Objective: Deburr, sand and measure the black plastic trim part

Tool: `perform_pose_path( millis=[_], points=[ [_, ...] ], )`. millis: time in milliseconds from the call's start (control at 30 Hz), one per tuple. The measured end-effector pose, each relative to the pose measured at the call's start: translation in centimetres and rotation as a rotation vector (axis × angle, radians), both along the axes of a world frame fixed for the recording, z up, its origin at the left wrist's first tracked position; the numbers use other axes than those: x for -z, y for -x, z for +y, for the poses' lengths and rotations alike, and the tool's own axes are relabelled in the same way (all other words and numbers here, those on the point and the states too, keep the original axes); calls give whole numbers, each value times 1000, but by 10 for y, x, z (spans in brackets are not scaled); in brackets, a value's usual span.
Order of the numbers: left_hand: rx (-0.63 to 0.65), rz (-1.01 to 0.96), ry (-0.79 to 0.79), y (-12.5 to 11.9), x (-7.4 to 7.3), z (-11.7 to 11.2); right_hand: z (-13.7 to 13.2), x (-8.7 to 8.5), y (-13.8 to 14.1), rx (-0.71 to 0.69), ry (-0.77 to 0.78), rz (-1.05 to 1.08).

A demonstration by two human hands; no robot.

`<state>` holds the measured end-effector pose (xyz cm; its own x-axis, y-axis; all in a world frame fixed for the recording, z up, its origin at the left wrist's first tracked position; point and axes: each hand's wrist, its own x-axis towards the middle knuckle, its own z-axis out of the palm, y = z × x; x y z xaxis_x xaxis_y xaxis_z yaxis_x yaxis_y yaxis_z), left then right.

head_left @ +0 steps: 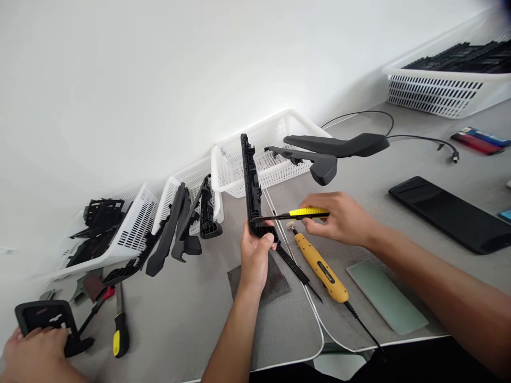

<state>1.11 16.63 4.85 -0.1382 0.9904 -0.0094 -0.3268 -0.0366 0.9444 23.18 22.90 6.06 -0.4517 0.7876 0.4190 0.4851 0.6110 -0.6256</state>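
My left hand (pixel 255 259) is closed around the lower end of a long black plastic trim piece (pixel 251 181), which stands nearly upright with its ribbed side showing. In my right hand (pixel 339 217) is a yellow and black utility knife (pixel 305 213), gripped by the handle. Its dark blade points left and reaches the trim piece just above my left thumb; whether it cuts in, I cannot tell. Below my left hand lies a dark square sheet (pixel 275 284). A yellow rotary tool (pixel 321 267) with a cord rests under my right hand.
White baskets (pixel 271 178) line the wall, with black trim parts (pixel 339 144) lying across them. Another person's hand (pixel 38 351) holds a black frame (pixel 43 306) at lower left, near a file (pixel 121 327). A phone (pixel 451 213) and a pale green plate (pixel 387 296) lie right.
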Motion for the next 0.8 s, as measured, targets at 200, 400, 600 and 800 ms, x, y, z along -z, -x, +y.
perform_pose_path(
  millis=[200,400,600,800],
  points=[
    [10,-10,-2,0,0,-1,-1,-2,1,6,-26,-13],
    [37,3,-20,1,0,0,-1,-4,-1,14,-18,-9],
    [46,18,-39,2,4,0,-1,-5,-1,29,-11,-11],
    [46,55,-64,5,8,0,0,-4,-1,99,-8,-78]
  ],
)
